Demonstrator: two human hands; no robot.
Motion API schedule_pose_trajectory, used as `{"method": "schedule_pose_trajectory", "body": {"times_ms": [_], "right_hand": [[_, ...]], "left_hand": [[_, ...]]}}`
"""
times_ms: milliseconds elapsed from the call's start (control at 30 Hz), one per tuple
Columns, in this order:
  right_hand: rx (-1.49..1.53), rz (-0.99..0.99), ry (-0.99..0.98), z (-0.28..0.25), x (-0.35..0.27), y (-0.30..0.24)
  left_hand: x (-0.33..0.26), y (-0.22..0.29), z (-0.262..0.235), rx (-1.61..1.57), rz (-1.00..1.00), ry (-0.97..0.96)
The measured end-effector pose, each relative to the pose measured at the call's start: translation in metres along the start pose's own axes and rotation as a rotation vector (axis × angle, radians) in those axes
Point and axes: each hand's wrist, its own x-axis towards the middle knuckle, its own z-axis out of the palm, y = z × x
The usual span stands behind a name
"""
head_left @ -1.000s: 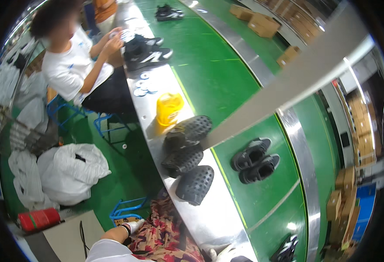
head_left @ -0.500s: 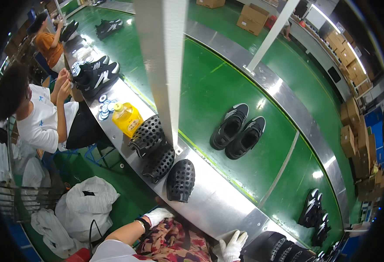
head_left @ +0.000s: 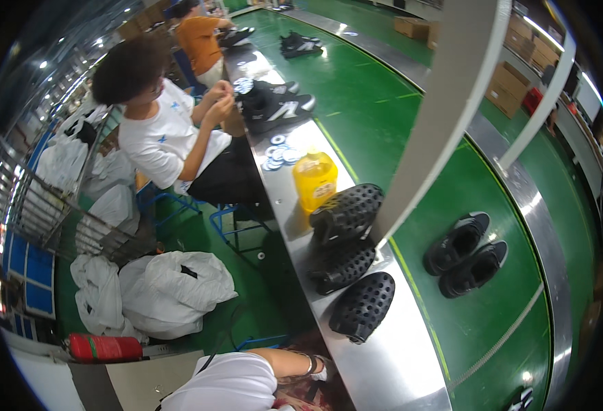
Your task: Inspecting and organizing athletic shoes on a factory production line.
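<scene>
My left hand (head_left: 322,370), in a white glove with a dark band at the wrist, is low in the picture beside the near edge of the metal ledge (head_left: 401,356). Only a bit of the glove shows; its fingers are hidden. My right hand is out of the picture. Closest to the left hand on the ledge lie several black shoe-shaped forms full of round holes (head_left: 364,306). Behind them stands a yellow plastic bottle (head_left: 316,183) of liquid, next to a scatter of round white-and-blue discs (head_left: 279,155).
A white post (head_left: 445,116) rises from the ledge. Black sneakers (head_left: 464,257) stand on the green belt (head_left: 411,198). Co-workers (head_left: 171,130) sit along the left with more sneakers (head_left: 274,109). White sacks (head_left: 175,294) and a red fire extinguisher (head_left: 104,347) are on the floor side.
My view has swung to the left, so the scene has shifted right. My right hand, which lay on the ledge, is out of sight; less of my left glove shows.
</scene>
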Motion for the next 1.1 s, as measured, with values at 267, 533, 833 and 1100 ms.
{"method": "schedule_pose_trajectory", "body": {"times_ms": [267, 533, 833, 1100], "right_hand": [[-0.077, -0.021, 0.097, 0.008, -0.001, 0.004], [-0.292, 0.0, 0.04, -0.002, -0.005, -0.002], [-0.209, -0.126, 0.402, 0.018, 0.002, 0.005], [-0.176, -0.093, 0.353, 0.017, 0.0, 0.007]], "left_hand": [[0.099, -0.045, 0.06, -0.294, -0.159, 0.322], [0.118, -0.054, 0.067, -0.214, -0.153, 0.503], [0.097, -0.036, 0.056, -0.071, -0.182, 0.545], [0.046, -0.009, 0.074, -0.087, -0.041, 0.71]]}}
